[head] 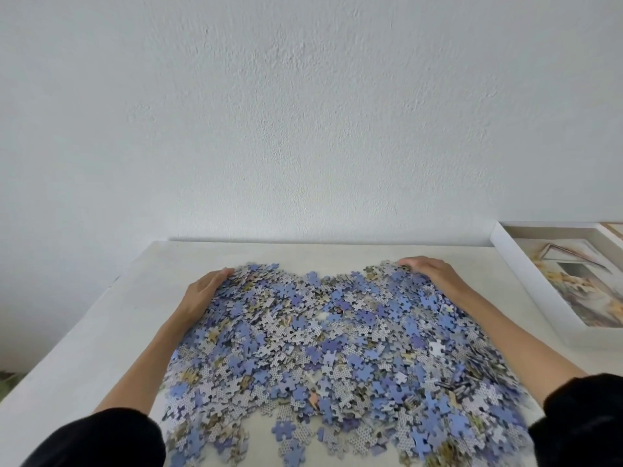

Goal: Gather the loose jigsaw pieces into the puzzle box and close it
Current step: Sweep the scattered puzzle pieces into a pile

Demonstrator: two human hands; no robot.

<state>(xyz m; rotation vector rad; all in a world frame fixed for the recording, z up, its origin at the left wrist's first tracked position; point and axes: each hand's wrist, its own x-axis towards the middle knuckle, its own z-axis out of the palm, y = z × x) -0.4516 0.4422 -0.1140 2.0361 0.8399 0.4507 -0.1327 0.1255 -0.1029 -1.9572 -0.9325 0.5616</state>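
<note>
Blue and grey jigsaw pieces (337, 348) lie heaped on the bench (101, 332) between the left hand (205, 291) and right hand (435, 274). Both hands rest flat, fingers loose, against the heap's far corners.

Loose jigsaw pieces (337, 348), mostly blue and grey, heaped wide across desk (101, 332). White puzzle box (526, 281) flat at right, pale picture showing.

text: none legible | jigsaw pieces (337, 348): patterned backs only | box lid (553, 281): picture only
</note>
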